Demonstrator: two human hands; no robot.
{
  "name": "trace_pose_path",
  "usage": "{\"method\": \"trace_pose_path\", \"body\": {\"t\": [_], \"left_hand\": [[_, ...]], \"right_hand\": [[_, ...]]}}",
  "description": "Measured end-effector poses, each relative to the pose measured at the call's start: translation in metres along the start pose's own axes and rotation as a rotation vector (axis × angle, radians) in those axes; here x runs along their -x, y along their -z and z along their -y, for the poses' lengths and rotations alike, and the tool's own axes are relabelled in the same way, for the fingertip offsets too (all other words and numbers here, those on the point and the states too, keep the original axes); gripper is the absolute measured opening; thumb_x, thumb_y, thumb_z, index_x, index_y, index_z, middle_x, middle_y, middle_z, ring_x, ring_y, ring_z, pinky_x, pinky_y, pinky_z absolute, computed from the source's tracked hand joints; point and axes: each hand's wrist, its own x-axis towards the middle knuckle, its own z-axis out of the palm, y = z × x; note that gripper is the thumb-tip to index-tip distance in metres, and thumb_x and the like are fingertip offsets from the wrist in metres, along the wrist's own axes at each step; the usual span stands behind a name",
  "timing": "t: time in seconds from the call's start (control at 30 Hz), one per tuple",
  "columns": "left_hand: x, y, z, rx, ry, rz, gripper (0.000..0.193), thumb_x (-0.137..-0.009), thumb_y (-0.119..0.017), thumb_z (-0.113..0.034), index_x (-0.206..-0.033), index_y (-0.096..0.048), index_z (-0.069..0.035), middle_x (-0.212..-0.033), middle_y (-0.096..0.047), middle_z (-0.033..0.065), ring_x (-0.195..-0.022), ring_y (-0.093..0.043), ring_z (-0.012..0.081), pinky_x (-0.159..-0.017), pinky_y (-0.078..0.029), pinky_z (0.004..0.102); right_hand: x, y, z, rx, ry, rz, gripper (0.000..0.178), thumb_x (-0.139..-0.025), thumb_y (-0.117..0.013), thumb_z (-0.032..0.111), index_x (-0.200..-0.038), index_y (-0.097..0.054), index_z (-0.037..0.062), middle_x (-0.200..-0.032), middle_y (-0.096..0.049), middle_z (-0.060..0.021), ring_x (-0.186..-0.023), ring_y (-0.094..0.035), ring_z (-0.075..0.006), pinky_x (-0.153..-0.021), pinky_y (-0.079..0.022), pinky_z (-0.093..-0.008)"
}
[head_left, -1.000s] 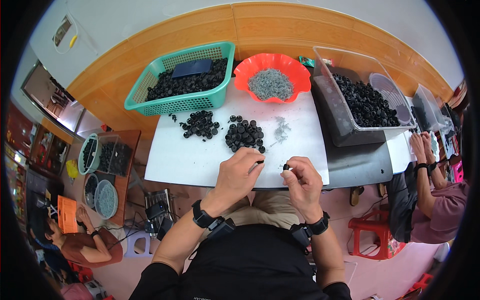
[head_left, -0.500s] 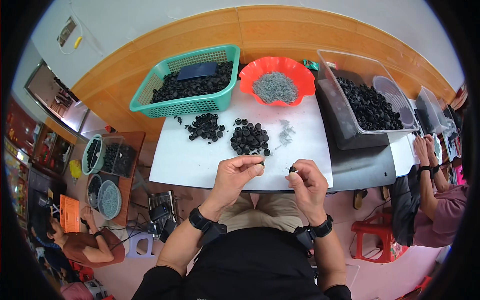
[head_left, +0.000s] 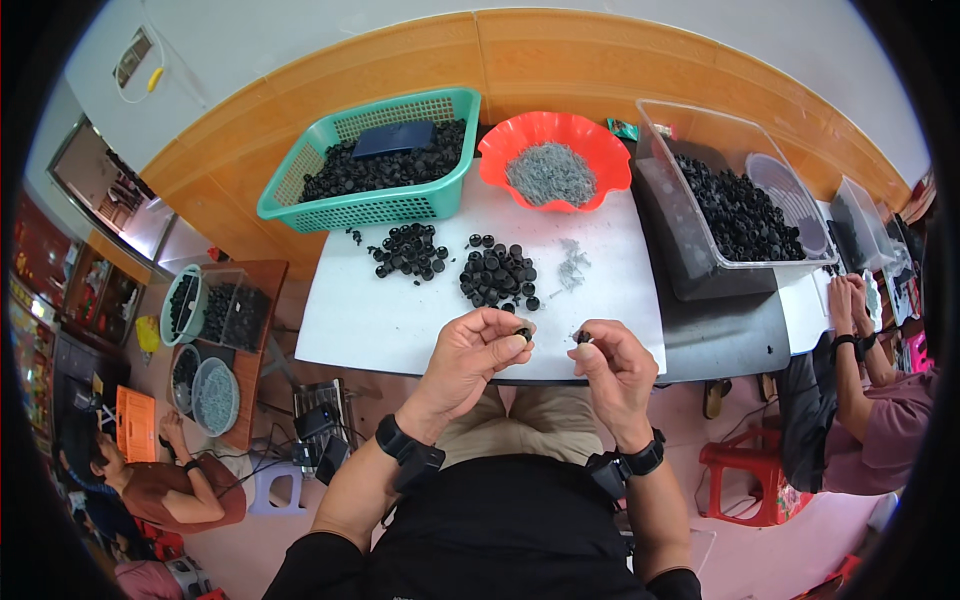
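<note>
White and rectangular, the worktop (head_left: 380,320) stands against a wall with a curved orange-brown band, and the person sits at its near edge.

The left hand (head_left: 478,352) hovers just over the near edge, its fingers curled in and the thumb and forefinger pinched on a small black cap (head_left: 523,333). The right hand (head_left: 618,368) is just beside it, a little apart, fingers likewise drawn close and nipping a tiny dark piece (head_left: 583,337) at the fingertips; what kind of piece it is cannot be told at this size. Both wrists carry black bands.

Further in from the hands, near the middle of the worktop, lies a heap of black caps (head_left: 498,275), with a second, looser heap (head_left: 408,250) just left of it. To the right of the first heap is a small scatter of grey metal bits (head_left: 573,265).

Along the far edge sit a green basket (head_left: 300,205) full of black parts, with a dark blue lid lying on them, and beside it a red scalloped bowl (head_left: 500,150) of grey bits. At the right edge a clear plastic bin (head_left: 690,235) holds more black caps.

Another person's hands (head_left: 842,300) work at the next table to the right.
</note>
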Motion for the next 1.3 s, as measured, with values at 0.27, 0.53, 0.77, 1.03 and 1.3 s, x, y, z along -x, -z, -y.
{"method": "trace_pose_path", "body": {"t": [0.27,0.53,0.77,1.03,1.3], "left_hand": [[0.002,-0.009,0.000,-0.036,0.056,0.023,0.017,-0.093,-0.068,0.002,-0.111,-0.069,0.001,-0.108,-0.072,0.0113,-0.096,-0.071,0.0166,-0.089,-0.060,0.0309],[0.006,-0.015,0.011,-0.049,-0.001,-0.064,0.025,-0.089,-0.071,0.007,-0.113,-0.070,0.002,-0.107,-0.073,0.0114,-0.095,-0.070,0.0144,-0.088,-0.058,0.0281],[0.006,-0.016,0.015,-0.079,-0.072,-0.085,0.026,-0.087,-0.073,0.007,-0.111,-0.064,0.000,-0.106,-0.070,0.0087,-0.098,-0.068,0.0136,-0.089,-0.058,0.0285],[0.007,-0.014,0.013,-0.083,-0.096,-0.059,0.022,-0.089,-0.072,0.005,-0.108,-0.062,0.000,-0.107,-0.070,0.0095,-0.098,-0.068,0.0142,-0.090,-0.057,0.0292],[0.010,-0.010,0.017,-0.007,-0.051,-0.042,0.027,-0.094,-0.066,0.006,-0.120,-0.066,0.001,-0.112,-0.071,0.0111,-0.102,-0.069,0.0165,-0.093,-0.058,0.0308]], "right_hand": [[-0.008,-0.018,0.010,0.001,0.055,0.097,0.018,-0.096,-0.069,0.006,-0.112,-0.065,-0.0022,-0.096,-0.073,-0.0070,-0.075,-0.066,-0.0093,-0.067,-0.055,-0.0243],[-0.005,-0.022,0.004,-0.065,0.016,0.091,0.019,-0.097,-0.068,0.007,-0.112,-0.064,-0.0040,-0.098,-0.073,-0.0088,-0.078,-0.067,-0.0097,-0.069,-0.056,-0.0242],[-0.004,-0.022,0.003,-0.107,-0.007,0.103,0.019,-0.099,-0.066,0.008,-0.113,-0.061,-0.0036,-0.102,-0.072,-0.0115,-0.078,-0.064,-0.0097,-0.069,-0.054,-0.0238],[-0.006,-0.023,0.001,-0.075,0.018,0.126,0.019,-0.100,-0.065,0.009,-0.112,-0.059,-0.0039,-0.105,-0.070,-0.0138,-0.075,-0.060,-0.0096,-0.069,-0.053,-0.0234],[-0.003,-0.025,0.002,-0.083,-0.008,0.099,0.016,-0.098,-0.067,0.006,-0.110,-0.063,-0.0026,-0.097,-0.072,-0.0074,-0.079,-0.066,-0.0091,-0.070,-0.055,-0.0239]]}}
